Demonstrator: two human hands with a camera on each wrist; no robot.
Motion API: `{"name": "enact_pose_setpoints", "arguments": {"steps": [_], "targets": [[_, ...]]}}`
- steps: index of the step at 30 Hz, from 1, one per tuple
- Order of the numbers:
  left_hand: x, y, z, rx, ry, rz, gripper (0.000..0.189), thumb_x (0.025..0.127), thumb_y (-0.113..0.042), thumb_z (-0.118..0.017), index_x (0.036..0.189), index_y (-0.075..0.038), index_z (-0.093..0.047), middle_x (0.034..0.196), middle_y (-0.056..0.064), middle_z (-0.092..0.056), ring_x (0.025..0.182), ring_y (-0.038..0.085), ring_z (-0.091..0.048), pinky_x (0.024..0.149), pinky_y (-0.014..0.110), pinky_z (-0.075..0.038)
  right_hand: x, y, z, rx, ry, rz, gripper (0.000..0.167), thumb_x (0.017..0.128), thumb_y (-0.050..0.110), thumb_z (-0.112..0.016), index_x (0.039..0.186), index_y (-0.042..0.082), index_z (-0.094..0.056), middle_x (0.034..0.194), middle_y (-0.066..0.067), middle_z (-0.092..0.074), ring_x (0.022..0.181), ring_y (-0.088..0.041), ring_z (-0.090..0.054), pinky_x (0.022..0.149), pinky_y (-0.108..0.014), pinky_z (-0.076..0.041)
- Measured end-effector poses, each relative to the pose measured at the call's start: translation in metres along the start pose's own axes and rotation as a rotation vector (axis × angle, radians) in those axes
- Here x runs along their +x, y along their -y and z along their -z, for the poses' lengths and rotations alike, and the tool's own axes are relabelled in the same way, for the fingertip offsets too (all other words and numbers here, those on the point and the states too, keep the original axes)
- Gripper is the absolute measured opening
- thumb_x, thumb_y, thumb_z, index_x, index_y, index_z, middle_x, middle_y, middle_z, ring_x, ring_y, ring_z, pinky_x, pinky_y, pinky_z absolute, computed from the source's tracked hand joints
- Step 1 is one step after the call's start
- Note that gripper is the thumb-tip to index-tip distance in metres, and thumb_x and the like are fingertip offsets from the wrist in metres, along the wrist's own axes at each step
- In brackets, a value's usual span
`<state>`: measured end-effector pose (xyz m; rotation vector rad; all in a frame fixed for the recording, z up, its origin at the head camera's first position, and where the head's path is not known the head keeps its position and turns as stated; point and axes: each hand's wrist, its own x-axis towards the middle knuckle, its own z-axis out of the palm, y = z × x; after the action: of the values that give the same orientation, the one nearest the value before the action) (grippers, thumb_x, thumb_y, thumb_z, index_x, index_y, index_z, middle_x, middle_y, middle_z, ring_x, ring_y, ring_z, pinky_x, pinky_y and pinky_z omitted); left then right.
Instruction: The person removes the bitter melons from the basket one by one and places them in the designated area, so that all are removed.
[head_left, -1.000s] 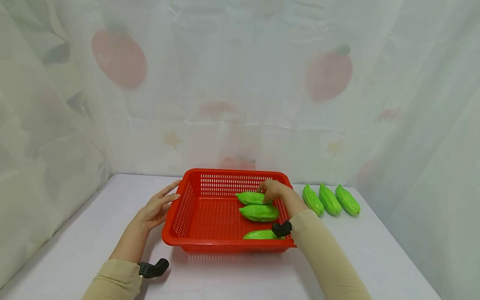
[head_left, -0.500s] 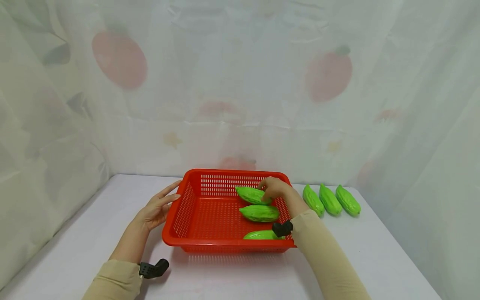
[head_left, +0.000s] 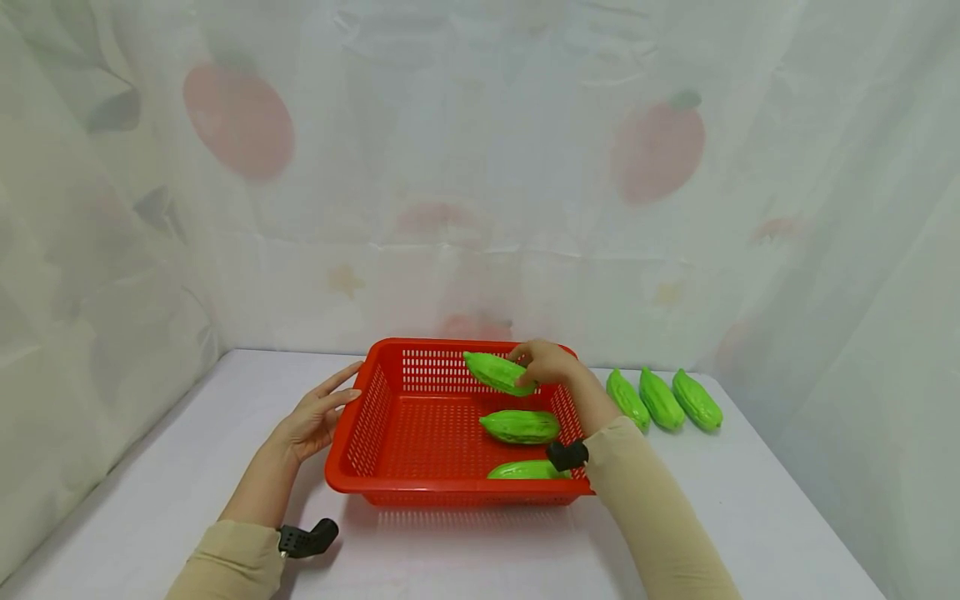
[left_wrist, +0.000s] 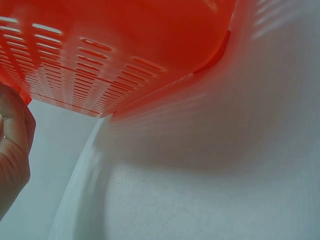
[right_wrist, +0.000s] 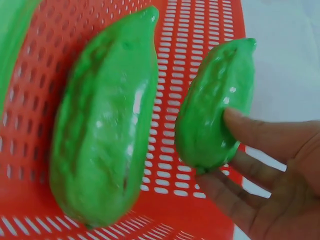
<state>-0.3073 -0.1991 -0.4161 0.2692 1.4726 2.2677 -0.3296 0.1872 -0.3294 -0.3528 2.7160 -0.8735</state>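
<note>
In the head view my right hand [head_left: 551,364] holds a bright green bitter melon [head_left: 495,372] by its right end, raised near the far wall of a red plastic basket [head_left: 442,486]. The right wrist view shows the thumb on the side of this melon [right_wrist: 215,105] and the other fingers at its lower end. A second bitter melon [head_left: 520,427] lies below it in the basket, and a third melon [head_left: 528,470] is partly hidden by the front rim. My left hand [head_left: 307,423] rests with extended fingers against the basket's left rim.
Right of the basket, three more bitter melons [head_left: 662,400] lie side by side on the white table [head_left: 742,508]. A pale printed curtain [head_left: 480,208] hangs behind and along both sides.
My right hand has lifted the far bitter melon off the basket floor, up and slightly left, its left end tipping upward. My left hand and the basket stay put.
</note>
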Motion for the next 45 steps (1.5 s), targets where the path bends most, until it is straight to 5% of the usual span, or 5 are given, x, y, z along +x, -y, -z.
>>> {"name": "enact_pose_setpoints", "arguments": {"steps": [6,12,23,45], "targets": [[0.000,0.000,0.001,-0.007,0.000,0.002,0.066,0.104,-0.008,-0.045,0.160,-0.021,-0.013,0.107,-0.005,-0.072,0.087,0.010,-0.072,0.074,0.029,-0.063,-0.005,0.006,0.010,0.053,-0.040,0.016,0.050,0.089,0.008,-0.070,0.137,0.002,-0.055,0.142,-0.026,-0.053,0.126,-0.039,-0.058,0.092,-0.044,-0.058],[0.000,-0.001,0.003,-0.006,0.011,0.001,0.066,0.104,-0.007,-0.044,0.160,-0.021,-0.011,0.107,-0.005,-0.072,0.088,0.010,-0.072,0.075,0.028,-0.063,-0.012,0.009,0.023,0.121,-0.064,0.009,0.053,0.090,0.011,-0.069,0.139,0.004,-0.052,0.145,-0.026,-0.051,0.134,-0.040,-0.051,0.099,-0.043,-0.055],[-0.001,-0.003,0.002,-0.008,0.021,0.003,0.066,0.104,-0.008,-0.044,0.160,-0.021,-0.011,0.108,-0.004,-0.072,0.088,0.011,-0.072,0.075,0.029,-0.063,-0.036,0.006,0.047,0.232,-0.089,0.012,0.054,0.093,0.015,-0.065,0.142,0.002,-0.046,0.143,-0.027,-0.051,0.127,-0.039,-0.057,0.098,-0.045,-0.056],[-0.001,-0.003,0.005,-0.012,0.032,0.009,0.067,0.104,-0.008,-0.044,0.160,-0.021,-0.010,0.108,-0.004,-0.071,0.087,0.010,-0.072,0.075,0.027,-0.062,-0.100,-0.041,0.077,0.264,-0.107,-0.033,0.062,0.097,0.020,-0.061,0.147,-0.003,-0.034,0.144,-0.030,-0.046,0.126,-0.038,-0.056,0.099,-0.045,-0.056]]}}
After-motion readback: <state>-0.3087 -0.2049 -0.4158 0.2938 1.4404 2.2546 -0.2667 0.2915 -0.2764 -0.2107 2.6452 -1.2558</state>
